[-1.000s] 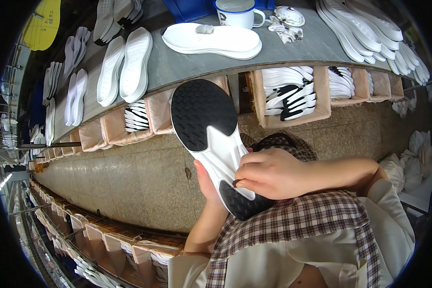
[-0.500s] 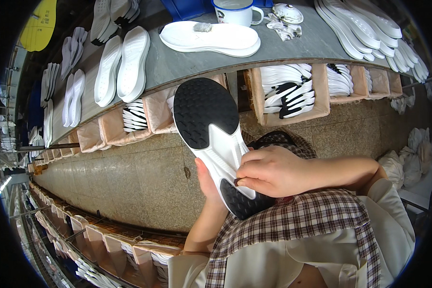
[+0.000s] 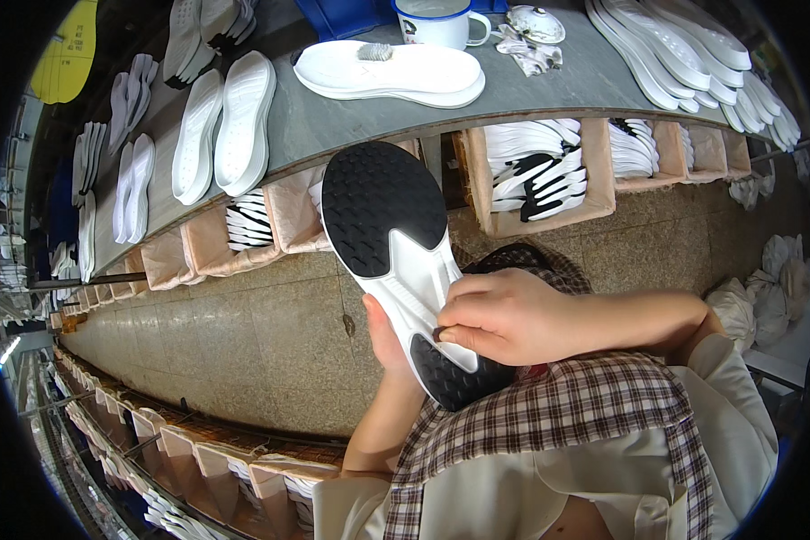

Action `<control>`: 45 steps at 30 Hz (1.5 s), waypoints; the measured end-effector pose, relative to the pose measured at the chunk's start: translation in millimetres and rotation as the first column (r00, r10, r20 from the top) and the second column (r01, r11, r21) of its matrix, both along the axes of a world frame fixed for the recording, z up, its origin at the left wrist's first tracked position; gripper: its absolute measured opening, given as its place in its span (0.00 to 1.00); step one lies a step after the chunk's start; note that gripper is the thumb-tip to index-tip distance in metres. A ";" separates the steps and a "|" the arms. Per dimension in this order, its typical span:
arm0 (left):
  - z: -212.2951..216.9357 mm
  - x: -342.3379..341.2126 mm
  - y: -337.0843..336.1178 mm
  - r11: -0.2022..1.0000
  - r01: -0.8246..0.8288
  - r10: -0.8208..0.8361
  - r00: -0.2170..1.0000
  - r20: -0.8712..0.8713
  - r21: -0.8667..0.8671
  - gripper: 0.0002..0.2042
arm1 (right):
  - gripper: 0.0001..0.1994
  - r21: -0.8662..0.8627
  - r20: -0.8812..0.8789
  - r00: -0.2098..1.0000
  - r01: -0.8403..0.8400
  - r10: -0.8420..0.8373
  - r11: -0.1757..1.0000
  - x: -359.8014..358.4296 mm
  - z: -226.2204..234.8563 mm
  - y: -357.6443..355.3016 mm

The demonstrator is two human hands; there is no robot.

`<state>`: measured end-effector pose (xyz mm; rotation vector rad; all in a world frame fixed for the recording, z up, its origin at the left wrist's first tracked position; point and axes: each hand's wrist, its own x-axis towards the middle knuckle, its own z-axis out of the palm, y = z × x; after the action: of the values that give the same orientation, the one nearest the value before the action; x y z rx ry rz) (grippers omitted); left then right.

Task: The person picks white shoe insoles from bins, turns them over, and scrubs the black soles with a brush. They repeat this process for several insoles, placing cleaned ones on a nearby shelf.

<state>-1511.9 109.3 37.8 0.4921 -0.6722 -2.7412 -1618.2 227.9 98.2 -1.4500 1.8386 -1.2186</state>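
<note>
A white shoe sole (image 3: pixel 423 270) with black textured patches at forefoot and heel is held up in front of my apron, its tread side facing me. My left hand (image 3: pixel 389 340) grips it from the left edge, thumb up along the side, with the other fingers hidden behind. In a pinch, the fingers of my right hand (image 3: pixel 490 315) hold a small dark piece (image 3: pixel 438 335) against the white midsection, just by the heel patch. What that piece is cannot be made out. The sole's heel end rests close to my checked apron (image 3: pixel 549 405).
A grey workbench (image 3: pixel 351 135) carries white soles (image 3: pixel 387 72), a blue-rimmed mug (image 3: pixel 436 25), a lidded dish (image 3: pixel 536 24) and stacked soles (image 3: pixel 666 54) at right. Below hang lined bins (image 3: pixel 549 211) of soles. More bins (image 3: pixel 216 477) line the lower left. White bags (image 3: pixel 756 306) lie at right.
My right fingers and the small dark piece have shifted slightly up and left along the sole. The view has moved a little; my left hand keeps its hold.
</note>
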 end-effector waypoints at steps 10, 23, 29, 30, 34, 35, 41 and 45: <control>0.9 -2.8 -0.2 1.000 0.007 -0.007 0.997 0.073 0.012 0.38 | 0.06 0.015 -0.005 0.999 -0.042 0.043 0.999 -4.3 -1.1 -0.7; -2.2 -5.6 -3.4 1.000 0.017 -0.017 0.996 0.086 0.011 0.38 | 0.06 -0.003 0.066 0.998 0.003 -0.002 1.000 -8.3 -0.1 -2.8; -1.8 -7.9 -3.1 0.999 0.037 -0.037 0.997 0.067 -0.007 0.38 | 0.05 0.025 -0.035 0.997 -0.070 0.071 0.997 -11.0 0.6 -0.5; -1.2 -8.2 -2.8 0.999 0.035 -0.033 0.998 0.058 -0.022 0.38 | 0.05 0.004 -0.019 0.998 -0.055 0.055 0.998 -11.2 0.7 -0.2; 1.5 -8.8 -1.7 0.999 0.038 -0.040 0.997 0.066 0.028 0.38 | 0.05 -0.019 0.018 0.999 -0.042 0.042 0.999 -10.5 -0.2 -0.4; 2.2 -8.9 -1.8 0.998 0.062 -0.062 0.997 0.044 0.019 0.38 | 0.05 -0.024 0.015 0.999 -0.048 0.048 0.999 -10.4 -0.5 -0.6; 2.4 -9.9 -1.7 0.999 0.026 -0.028 0.996 0.089 0.022 0.39 | 0.05 -0.008 0.047 0.999 -0.016 0.016 1.000 -10.6 -2.6 0.2; 1.8 -9.3 -2.5 0.994 0.109 -0.107 0.993 -0.043 0.024 0.38 | 0.05 -0.018 0.005 0.999 -0.045 0.045 0.999 -10.2 -3.4 1.3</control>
<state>-1521.2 106.8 39.6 0.4144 -0.6714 -2.8564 -1628.4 229.1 94.8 -1.4882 1.7858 -1.2194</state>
